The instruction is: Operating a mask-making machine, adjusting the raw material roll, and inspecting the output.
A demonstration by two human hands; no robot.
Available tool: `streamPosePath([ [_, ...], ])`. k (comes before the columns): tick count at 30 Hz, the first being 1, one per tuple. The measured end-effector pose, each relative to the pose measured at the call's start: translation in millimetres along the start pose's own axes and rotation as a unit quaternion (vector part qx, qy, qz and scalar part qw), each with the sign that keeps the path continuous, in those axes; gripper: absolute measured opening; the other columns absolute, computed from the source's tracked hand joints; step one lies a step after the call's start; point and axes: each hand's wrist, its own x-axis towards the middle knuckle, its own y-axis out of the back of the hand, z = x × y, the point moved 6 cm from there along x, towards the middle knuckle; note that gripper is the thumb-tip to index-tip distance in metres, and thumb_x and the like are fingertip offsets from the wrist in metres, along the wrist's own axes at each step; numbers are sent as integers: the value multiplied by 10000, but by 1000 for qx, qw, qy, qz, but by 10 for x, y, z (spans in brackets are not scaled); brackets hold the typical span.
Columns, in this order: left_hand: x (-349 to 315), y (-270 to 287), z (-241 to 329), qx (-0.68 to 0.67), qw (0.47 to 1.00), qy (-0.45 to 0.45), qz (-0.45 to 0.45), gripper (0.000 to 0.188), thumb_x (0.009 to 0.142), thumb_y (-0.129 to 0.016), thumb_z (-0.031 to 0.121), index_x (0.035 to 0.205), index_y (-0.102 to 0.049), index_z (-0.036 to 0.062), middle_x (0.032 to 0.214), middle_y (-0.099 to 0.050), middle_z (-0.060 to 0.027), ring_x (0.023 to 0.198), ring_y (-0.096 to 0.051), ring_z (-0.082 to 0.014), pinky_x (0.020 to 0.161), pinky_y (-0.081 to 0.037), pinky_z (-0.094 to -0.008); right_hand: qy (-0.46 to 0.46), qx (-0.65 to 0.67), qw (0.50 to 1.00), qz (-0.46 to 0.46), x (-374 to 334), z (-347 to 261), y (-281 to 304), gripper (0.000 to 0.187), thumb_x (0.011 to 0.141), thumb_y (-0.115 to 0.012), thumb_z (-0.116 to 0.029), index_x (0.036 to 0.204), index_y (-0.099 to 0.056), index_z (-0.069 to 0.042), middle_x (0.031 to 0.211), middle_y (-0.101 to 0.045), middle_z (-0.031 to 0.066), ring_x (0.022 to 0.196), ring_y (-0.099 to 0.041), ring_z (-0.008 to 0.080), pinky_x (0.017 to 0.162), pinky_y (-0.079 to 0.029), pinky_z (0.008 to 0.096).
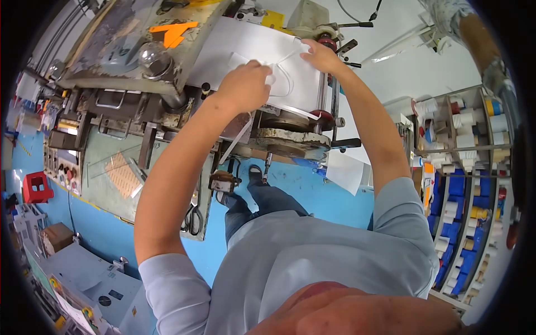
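Note:
A large white sheet [223,47] lies over the bed of a worn machine, with a curved white strip [289,79] on top of it. Over the sheet's middle, my left hand [245,88] has its fingers curled together. A small white piece [271,75] shows at those fingertips; its kind is unclear. At the sheet's right side, my right hand [324,58] has thumb and forefinger closed around the end of a thin white strip [291,52] that runs toward the left hand. Below the sheet's near edge sits a round, worn machine wheel [290,139].
A machine table at left carries an orange tool [173,33] and a glass-domed lamp [154,58]. Black-handled scissors [194,219] hang by a green work surface [109,173]. Shelves [466,148] with spools stand at right. A red stool [37,187] is at far left.

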Motion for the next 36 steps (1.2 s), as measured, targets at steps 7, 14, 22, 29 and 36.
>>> streamPosePath([
  [7,880,-461,-338,126,991,34,-3,285,809,-537,129,1069,-636,70,1172,-563,-130,1121,-534,-304,929,-422,-460,-85,1,996,3,446,145,31,502,821,-614,-430,1156,-627,-56,1066,-656,188,1007,-614,348,895,-469,389],
  [14,1646,-806,-513,170,985,27,24,327,863,-530,212,1166,-614,121,1187,-526,-125,1145,-474,-278,945,-367,-426,-54,-17,998,-5,843,455,-13,309,797,-612,-316,976,-704,-81,894,-694,133,845,-654,324,795,-510,390],
  [22,1908,-975,-571,165,986,1,36,374,896,-548,272,1262,-572,197,1269,-483,-143,1182,-440,-291,973,-341,-436,34,-29,998,-38,831,389,40,233,796,-626,-202,914,-685,-9,781,-681,114,709,-643,212,682,-504,315],
  [29,1915,-960,-587,142,986,-24,86,368,889,-559,272,1248,-586,196,1261,-490,-150,1184,-434,-292,976,-327,-436,2,-15,999,-48,891,434,29,212,807,-627,-197,888,-682,-9,780,-679,109,691,-630,203,682,-501,313],
  [36,1900,-928,-588,136,984,-41,110,349,873,-583,278,1214,-611,208,1243,-503,-138,1168,-447,-288,962,-333,-435,-8,9,999,-30,859,391,20,215,825,-619,-204,907,-681,-15,790,-684,101,703,-633,184,695,-504,301],
])
